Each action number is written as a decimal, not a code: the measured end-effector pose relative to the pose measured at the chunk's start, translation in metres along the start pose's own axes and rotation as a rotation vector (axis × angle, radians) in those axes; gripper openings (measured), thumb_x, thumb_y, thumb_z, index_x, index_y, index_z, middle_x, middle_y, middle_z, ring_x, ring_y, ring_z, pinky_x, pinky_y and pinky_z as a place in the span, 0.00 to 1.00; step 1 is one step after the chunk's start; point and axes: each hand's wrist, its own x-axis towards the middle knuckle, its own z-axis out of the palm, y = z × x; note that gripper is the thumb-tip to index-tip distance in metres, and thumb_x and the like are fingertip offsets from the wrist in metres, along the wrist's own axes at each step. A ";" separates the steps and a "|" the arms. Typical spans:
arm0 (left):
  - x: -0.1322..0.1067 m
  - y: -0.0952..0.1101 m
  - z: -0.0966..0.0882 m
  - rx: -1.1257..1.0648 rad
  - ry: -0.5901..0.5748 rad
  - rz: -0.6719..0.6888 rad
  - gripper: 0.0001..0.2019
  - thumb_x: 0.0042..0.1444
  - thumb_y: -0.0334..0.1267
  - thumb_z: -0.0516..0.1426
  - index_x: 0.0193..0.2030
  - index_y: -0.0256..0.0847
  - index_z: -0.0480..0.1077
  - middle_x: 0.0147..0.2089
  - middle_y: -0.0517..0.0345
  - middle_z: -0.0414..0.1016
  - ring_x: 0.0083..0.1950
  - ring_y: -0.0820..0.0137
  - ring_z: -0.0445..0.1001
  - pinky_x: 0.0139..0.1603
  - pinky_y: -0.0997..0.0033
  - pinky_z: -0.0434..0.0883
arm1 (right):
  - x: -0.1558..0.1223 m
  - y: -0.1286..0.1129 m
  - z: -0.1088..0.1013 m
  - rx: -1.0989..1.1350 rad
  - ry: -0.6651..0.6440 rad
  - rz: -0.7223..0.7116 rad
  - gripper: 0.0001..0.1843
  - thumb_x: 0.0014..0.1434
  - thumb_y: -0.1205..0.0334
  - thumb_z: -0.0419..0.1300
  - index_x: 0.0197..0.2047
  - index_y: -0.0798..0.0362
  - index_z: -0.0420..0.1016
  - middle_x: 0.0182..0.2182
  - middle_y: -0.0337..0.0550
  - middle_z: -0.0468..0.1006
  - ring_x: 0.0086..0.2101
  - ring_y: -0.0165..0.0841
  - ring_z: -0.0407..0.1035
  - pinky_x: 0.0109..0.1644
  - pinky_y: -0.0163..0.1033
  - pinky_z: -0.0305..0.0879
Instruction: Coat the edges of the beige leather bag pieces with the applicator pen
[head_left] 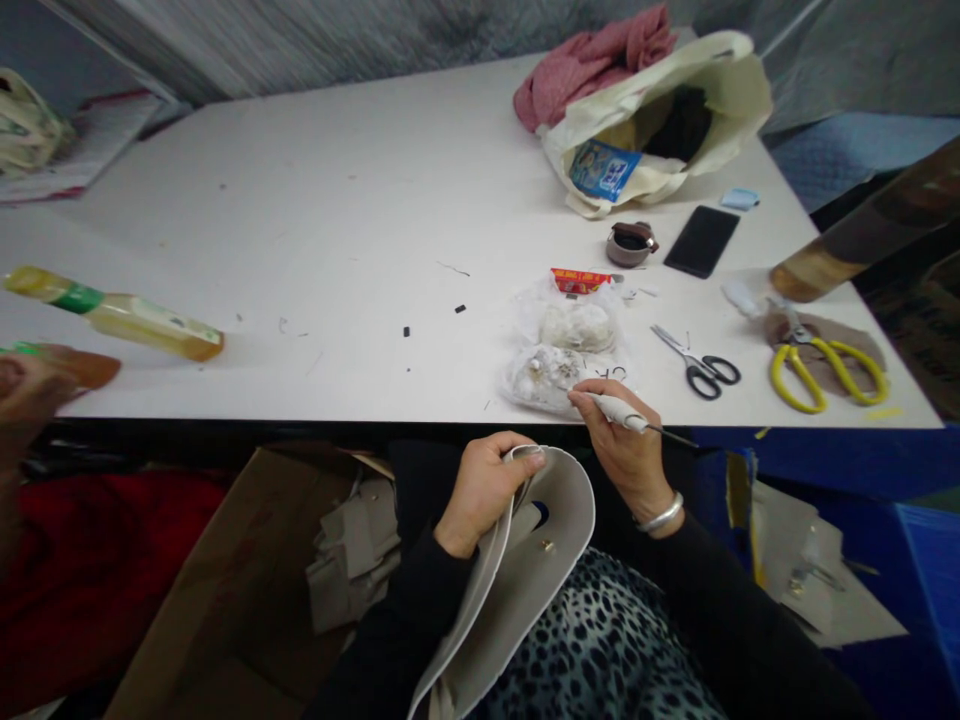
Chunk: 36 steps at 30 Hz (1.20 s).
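Note:
My left hand is closed on the edge of a beige bag piece with a rounded flap, just below the table edge. A small gold-coloured metal stud shows on its inner side. The lower part rests over my lap in patterned cloth. My right hand is closed around a white-handled awl, its thin metal shaft pointing right, away from the bag piece. Just beyond my right fingers lie clear plastic bags with small pale and metallic pieces, too small to name.
Black-handled scissors, yellow-handled pliers, a phone and an open tote bag are on the right. A bottle of yellowish liquid lies at left near another person's hand. Below stands a cardboard box.

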 end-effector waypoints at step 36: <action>-0.010 0.004 0.010 -0.009 -0.088 0.017 0.08 0.46 0.39 0.67 0.30 0.36 0.82 0.28 0.55 0.79 0.31 0.68 0.72 0.35 0.70 0.66 | -0.018 -0.011 -0.022 0.511 -0.384 0.270 0.20 0.72 0.48 0.59 0.33 0.52 0.76 0.25 0.37 0.73 0.28 0.31 0.69 0.35 0.37 0.65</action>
